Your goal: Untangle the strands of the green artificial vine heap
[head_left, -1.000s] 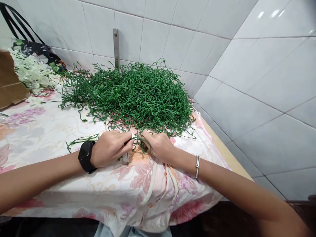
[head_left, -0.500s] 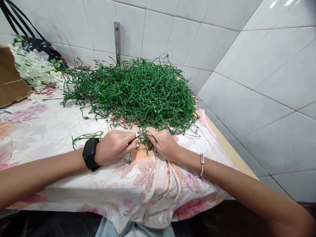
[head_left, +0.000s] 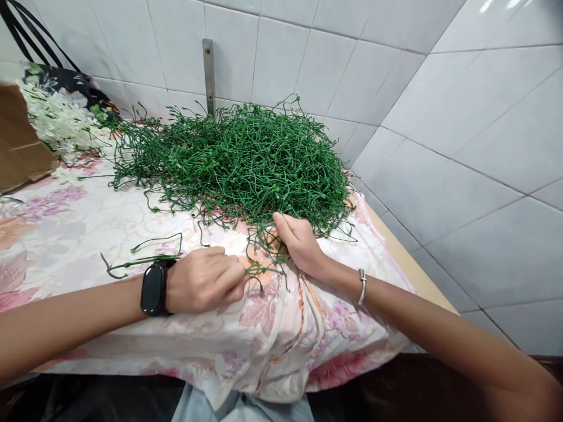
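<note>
A large tangled heap of thin green artificial flower stems (head_left: 264, 158) lies on the floral cloth (head_left: 101, 228). Just in front of it, my left hand (head_left: 211, 280) is closed around a few green stems (head_left: 259, 271); their branched tips stick out to the right and other ends show left, behind the wrist. My right hand (head_left: 301, 241), at the heap's front edge, is closed too, with green stems (head_left: 266, 237) at its fingers trailing left. The two hands are apart. A black smartwatch (head_left: 153, 288) is on my left wrist, and a bracelet (head_left: 361, 287) on my right.
White artificial flowers (head_left: 65, 123) lie at the far left beside a brown cardboard piece (head_left: 21, 138) and a dark floral bag (head_left: 83, 88). Tiled walls (head_left: 281, 64) close off the back and right. A metal strip (head_left: 209, 76) is fixed to the back wall.
My hands have moved apart: the left one came nearer and slightly left with its stems, the right one shifted right and toward the heap. The heap looks much the same.
</note>
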`<action>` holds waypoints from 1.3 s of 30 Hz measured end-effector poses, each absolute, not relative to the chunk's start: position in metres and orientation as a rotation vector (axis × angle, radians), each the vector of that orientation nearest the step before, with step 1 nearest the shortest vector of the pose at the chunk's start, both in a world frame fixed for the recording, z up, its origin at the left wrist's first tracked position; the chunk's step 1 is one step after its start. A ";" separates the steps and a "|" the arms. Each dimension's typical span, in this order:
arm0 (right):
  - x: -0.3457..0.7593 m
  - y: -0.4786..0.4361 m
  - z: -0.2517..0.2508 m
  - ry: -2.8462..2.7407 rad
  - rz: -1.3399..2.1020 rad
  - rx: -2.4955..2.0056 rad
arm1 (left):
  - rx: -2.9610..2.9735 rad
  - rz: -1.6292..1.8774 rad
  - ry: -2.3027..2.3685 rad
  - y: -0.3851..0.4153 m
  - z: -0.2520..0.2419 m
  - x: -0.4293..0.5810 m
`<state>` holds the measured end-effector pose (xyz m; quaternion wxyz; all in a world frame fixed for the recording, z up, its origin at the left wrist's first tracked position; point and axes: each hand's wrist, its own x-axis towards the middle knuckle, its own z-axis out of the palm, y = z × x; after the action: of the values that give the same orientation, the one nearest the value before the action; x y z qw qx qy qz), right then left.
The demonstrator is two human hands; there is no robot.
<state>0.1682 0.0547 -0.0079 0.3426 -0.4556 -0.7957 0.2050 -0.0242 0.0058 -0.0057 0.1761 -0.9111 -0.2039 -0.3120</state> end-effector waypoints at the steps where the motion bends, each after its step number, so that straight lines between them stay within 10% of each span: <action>1: 0.168 0.055 -0.008 -2.076 0.543 -1.189 | -2.583 -0.892 -0.628 0.005 -0.005 -0.025; 18: 0.171 0.051 0.002 -1.784 1.015 -0.955 | -2.683 -1.026 -1.253 0.013 -0.001 -0.030; 39: 0.183 0.060 0.021 -2.021 0.637 -0.746 | -2.634 -1.212 -1.348 0.015 0.001 -0.029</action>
<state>0.1831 0.0598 0.0209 0.4327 -0.2993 -0.8111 0.2555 -0.0293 0.0149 0.0014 -0.0281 -0.8234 -0.4215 -0.3790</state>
